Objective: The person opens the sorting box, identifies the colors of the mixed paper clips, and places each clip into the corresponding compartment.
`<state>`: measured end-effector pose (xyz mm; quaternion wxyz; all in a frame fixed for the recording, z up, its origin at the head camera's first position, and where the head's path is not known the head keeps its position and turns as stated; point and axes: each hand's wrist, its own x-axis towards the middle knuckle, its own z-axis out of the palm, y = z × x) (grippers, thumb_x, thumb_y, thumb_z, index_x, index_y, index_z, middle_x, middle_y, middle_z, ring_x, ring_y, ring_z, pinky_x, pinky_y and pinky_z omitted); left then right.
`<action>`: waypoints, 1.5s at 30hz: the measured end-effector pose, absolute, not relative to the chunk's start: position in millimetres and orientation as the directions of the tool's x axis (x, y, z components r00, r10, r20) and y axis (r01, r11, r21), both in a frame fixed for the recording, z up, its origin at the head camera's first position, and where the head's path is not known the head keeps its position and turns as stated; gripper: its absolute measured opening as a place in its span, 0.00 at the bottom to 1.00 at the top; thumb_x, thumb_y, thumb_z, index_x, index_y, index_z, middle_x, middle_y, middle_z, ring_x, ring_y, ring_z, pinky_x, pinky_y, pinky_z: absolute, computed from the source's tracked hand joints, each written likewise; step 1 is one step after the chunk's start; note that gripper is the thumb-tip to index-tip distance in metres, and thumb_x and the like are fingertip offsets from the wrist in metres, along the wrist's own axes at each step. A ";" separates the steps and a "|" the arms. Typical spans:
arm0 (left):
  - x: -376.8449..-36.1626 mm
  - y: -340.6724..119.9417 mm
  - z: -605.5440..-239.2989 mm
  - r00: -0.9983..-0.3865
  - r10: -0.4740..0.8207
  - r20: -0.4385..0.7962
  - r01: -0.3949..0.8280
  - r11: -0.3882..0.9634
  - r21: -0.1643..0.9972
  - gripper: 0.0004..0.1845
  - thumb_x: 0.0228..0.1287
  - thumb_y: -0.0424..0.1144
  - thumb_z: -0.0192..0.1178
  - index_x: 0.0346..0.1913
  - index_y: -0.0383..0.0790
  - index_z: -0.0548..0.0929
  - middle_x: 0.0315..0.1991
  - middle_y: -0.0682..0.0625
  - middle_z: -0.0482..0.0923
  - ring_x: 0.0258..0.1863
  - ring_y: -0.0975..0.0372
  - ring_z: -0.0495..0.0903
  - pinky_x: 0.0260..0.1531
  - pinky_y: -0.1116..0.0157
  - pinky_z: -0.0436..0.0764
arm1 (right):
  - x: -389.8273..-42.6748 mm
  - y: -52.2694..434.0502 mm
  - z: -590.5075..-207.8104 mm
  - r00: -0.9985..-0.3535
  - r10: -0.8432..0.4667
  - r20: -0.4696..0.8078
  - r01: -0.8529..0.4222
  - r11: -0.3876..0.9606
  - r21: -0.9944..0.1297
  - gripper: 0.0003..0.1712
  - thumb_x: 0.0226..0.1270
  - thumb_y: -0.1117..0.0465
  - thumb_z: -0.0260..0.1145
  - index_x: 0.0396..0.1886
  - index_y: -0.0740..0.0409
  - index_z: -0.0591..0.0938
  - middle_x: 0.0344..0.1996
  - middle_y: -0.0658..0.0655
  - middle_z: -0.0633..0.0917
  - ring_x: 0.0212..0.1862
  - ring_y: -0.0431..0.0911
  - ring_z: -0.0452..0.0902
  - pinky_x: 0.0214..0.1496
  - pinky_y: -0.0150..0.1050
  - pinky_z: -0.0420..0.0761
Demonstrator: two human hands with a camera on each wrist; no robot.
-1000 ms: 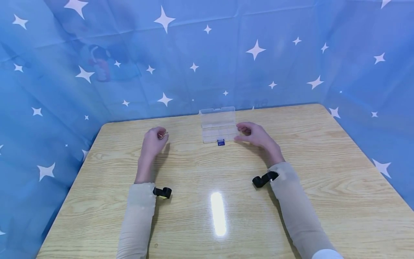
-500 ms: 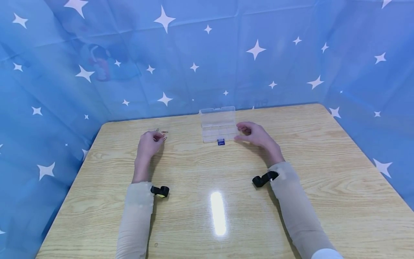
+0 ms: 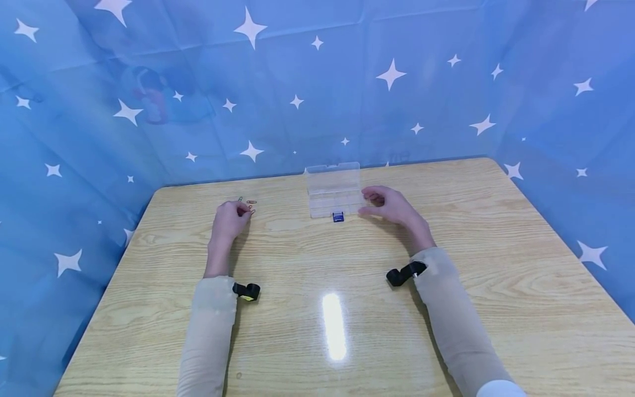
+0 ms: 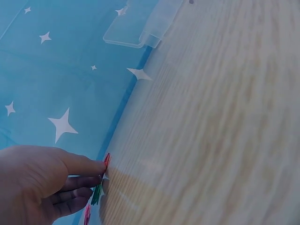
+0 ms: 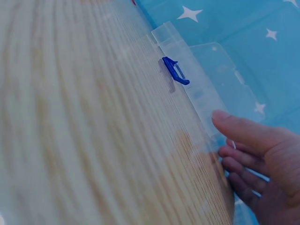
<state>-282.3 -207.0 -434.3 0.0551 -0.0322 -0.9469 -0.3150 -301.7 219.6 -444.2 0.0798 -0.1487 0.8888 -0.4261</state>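
Left fingers (image 4: 82, 165) pinch paper clips (image 4: 101, 185); right fingers (image 5: 234, 129) relaxed against box (image 3: 333, 190) edge.

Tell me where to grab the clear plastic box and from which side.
Grip the clear box by its short ends, coming from above. It lies flat and open on the table, the lid upright behind and the blue latch in front, so the ends look freest.

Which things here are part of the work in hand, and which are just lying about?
In use:
left hand at the paper clips
right hand at the clear compartment box, lid open

Lying about:
wooden table
starred blue backdrop
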 end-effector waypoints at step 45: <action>-279.4 -159.7 -413.2 -0.962 0.145 0.230 0.268 0.638 0.721 0.06 0.69 0.30 0.61 0.39 0.29 0.86 0.34 0.38 0.85 0.34 0.51 0.82 0.38 0.58 0.81 | -298.2 216.6 -441.6 -0.944 -0.330 -0.021 -0.189 0.591 -0.784 0.39 0.65 0.49 0.74 0.71 0.60 0.72 0.61 0.61 0.76 0.63 0.55 0.71 0.68 0.52 0.69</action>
